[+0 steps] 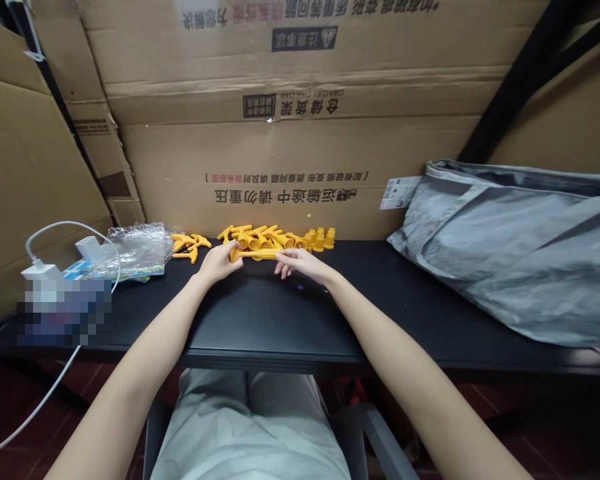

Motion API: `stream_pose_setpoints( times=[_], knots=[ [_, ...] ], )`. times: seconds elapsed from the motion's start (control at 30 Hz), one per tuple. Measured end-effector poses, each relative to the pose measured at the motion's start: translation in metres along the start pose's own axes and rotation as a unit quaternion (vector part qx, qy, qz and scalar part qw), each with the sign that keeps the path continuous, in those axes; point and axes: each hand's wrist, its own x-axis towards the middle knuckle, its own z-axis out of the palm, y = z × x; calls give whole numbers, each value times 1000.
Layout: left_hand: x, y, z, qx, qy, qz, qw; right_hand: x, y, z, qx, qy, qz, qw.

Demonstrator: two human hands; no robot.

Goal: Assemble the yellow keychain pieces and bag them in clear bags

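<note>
My left hand (217, 263) is closed around the rounded end of a long yellow plastic piece (260, 255), which lies level just above the black table. My right hand (303, 262) pinches its other end between thumb and fingers, the remaining fingers curled below. Close behind my hands is a row of yellow plastic parts (265, 238), some with T-shaped tops and some with hollow round openings. Several short yellow cup-like parts (325, 239) stand at the right of this row. A smaller group of yellow branched pieces (192, 244) lies beyond my left hand.
Clear plastic wrapping (135, 245) lies on the left of the black table (280, 320), near a white charger (44, 275) with a cable. On the right sits a large grey bag (510, 253). A printed cardboard sheet (290, 147) stands along the back.
</note>
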Motion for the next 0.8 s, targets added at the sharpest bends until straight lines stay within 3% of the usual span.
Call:
stream_pose_setpoints(
  times=[0.27,0.57,0.8],
  knots=[
    [0,1,1,-12,5,-1,1000,5,4,4,-48,54,48,996],
    [0,-1,2,-10,5,-6,1000,3,6,4,31,46,-18,998],
    [0,3,-1,7,8,2,1000,2,3,10,12,82,3,997]
  ],
)
